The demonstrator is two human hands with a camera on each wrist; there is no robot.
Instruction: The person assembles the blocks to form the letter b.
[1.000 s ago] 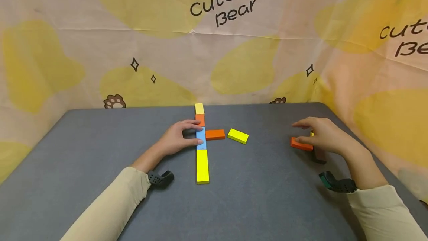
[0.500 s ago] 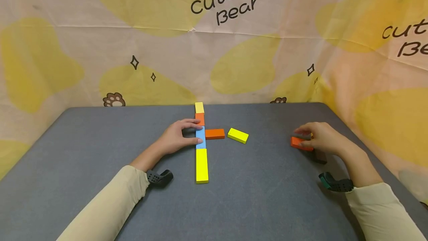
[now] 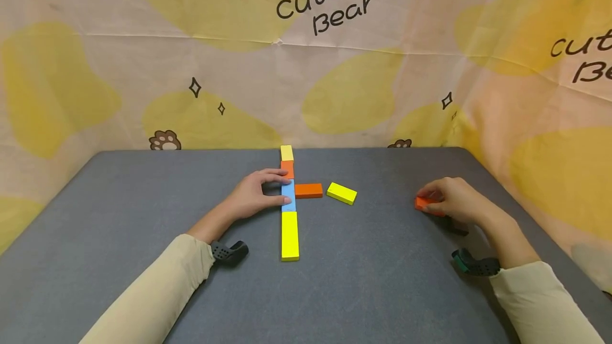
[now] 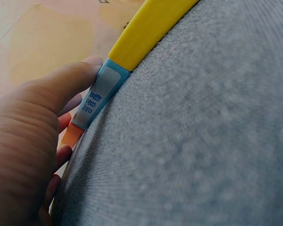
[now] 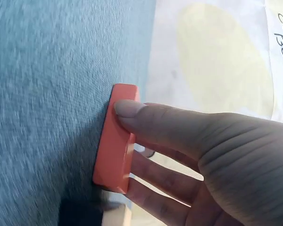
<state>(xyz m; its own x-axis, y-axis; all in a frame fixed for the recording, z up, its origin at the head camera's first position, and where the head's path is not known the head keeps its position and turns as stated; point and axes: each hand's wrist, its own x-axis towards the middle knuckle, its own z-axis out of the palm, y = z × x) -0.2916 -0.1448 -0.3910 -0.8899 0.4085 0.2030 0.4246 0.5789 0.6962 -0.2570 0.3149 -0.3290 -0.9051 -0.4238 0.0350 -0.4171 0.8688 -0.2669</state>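
My left hand [image 3: 255,194] rests at a straight row of wooden blocks, thumb and fingertips touching a blue block [image 3: 288,201] and the edge of an orange one [image 3: 287,165]. In the left wrist view, the thumb lies along the side of the blue block [image 4: 98,92], which bears a white label with blue characters. Over on the right, my right hand [image 3: 459,201] pinches a red-orange block [image 3: 422,203]. The right wrist view shows the thumb on one long face of this block [image 5: 114,155] and the fingers behind it.
The row also includes a long yellow block [image 3: 289,235] and a pale yellow one [image 3: 286,153]. An orange block [image 3: 308,190] juts right from the blue one, near a tilted yellow block [image 3: 341,193]. Beside my right hand lies a dark block [image 3: 460,228]. Printed cloth [image 3: 229,68] backs the grey table [image 3: 358,291].
My right hand has lowered and moved slightly left, its thumb and fingers closing on the red-orange block. My left hand has stayed at the row.
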